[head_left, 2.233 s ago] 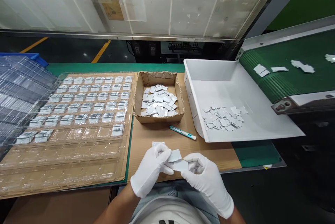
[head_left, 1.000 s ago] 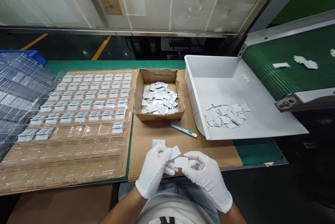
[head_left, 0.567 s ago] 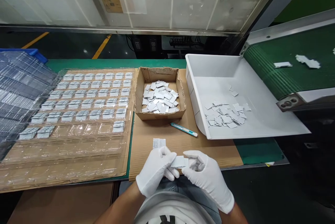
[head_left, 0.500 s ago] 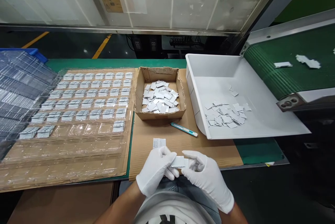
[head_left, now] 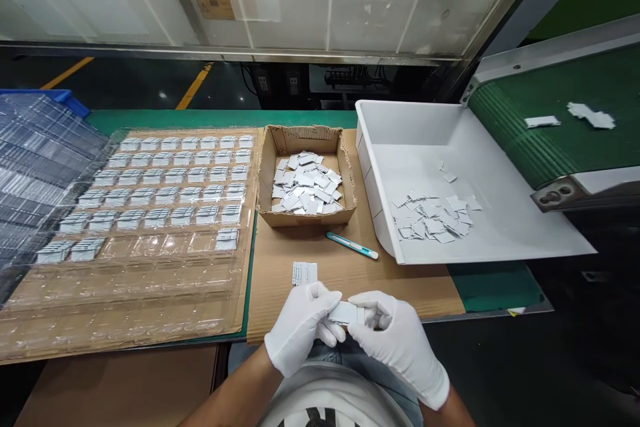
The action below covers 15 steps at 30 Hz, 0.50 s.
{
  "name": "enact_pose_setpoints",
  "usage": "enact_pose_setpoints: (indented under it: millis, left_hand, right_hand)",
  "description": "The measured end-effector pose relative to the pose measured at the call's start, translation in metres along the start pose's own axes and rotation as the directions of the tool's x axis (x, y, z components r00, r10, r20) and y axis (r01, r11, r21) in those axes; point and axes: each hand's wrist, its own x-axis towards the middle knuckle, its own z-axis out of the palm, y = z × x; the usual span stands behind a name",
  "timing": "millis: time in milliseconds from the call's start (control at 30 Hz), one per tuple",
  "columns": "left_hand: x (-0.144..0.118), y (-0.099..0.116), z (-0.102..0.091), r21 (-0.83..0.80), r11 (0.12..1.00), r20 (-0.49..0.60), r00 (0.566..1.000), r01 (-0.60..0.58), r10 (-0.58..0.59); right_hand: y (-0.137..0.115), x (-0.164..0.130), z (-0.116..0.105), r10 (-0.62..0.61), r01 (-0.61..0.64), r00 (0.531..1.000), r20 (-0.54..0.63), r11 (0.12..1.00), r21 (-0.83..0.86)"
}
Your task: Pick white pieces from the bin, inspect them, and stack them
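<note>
Head cam, looking down at the table: both hands in white gloves, close together at the near edge, over the person's lap. Left hand & right hand each pinch one end of a small stack of white cards, held flat btw thumbs and fingertips, above the brown cardboard sheet. Both hands clenched on that stack; can't tell how many cards are in it.

Just beyond the left hand, a short stack of cards w/ ribbed edges lies on the cardboard, apart from the gloves. Further back, centre: open cardboard box w/ loose white cards piled inside. Teal-handled utility knife lies btw the box and the white plastic bin, near both. Bin sits right of the box, tilted open toward the person, w/ a scatter of loose white pieces on its floor.

Far right: green conveyor belt ends above the bin's rim; a few white pieces lie on it.

Left: clear blister tray on cardboard, rear rows of pockets filled w/ card stacks, near rows unfilled. Stack of clear trays at far left, on a blue crate.
</note>
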Motion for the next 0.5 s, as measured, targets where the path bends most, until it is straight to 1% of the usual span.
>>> enact_pose_setpoints:
  millis: [167, 300, 500]
  left_hand:
    - [0.002, -0.004, 0.001, -0.087, 0.996, 0.038, 0.999, 0.003, 0.001]
    - [0.002, -0.005, -0.001, -0.132, 0.991, 0.052, 0.999, 0.0, 0.006]
    - [-0.001, -0.002, 0.001, -0.148, 0.989, 0.059, 0.998, -0.004, 0.013]
  right_hand:
    - [0.002, 0.0, -0.001, -0.009, 0.009, 1.0, -0.028, 1.0, -0.008]
    - [-0.003, 0.0, -0.002, -0.001, 0.0, 0.999, -0.043, 1.0, -0.003]
    - [-0.012, 0.002, -0.003, 0.065, -0.064, 0.998, -0.011, 0.992, 0.109]
